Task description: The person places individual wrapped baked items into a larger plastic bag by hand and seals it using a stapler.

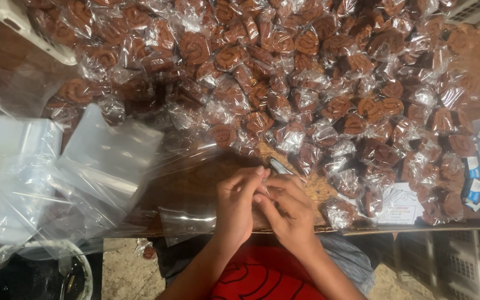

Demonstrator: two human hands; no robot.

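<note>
While the far left of the bench (pixel 195 189) is taken up by a loose stack of clear empty bags (pixel 101 161), with a dark round bowl (pixel 34 275) just below its edge, the work itself sits near the middle. One flat clear bag (pixel 187 221) lies on the bench edge just left of the hands. The left hand (pixel 237 205) rises from below with the wrist straight and the palm turned inward, its fingers (pixel 256 173) curled and drawn together at the tips. The right hand (pixel 290 214) leans in against it, touching, with its fingers bent over and pinched on something small and clear between the two hands; whether that is a bag mouth or a strip of film is too hidden to tell. A thin shiny strip (pixel 278 165) pokes out just above the fingertips.

Doing this step well seems to call for keeping both pinches close together, so the slippery film stays taut and does not slide, and for holding the work low over the bench.

Right of the hands and across the whole back of the bench spreads a heap of wrapped brown spiral biscuits (pixel 306 72), each in its own clear wrapper. A white paper label (pixel 400 206) lies at the near right, and small blue-and-white packets (pixel 473 178) sit at the far right.
</note>
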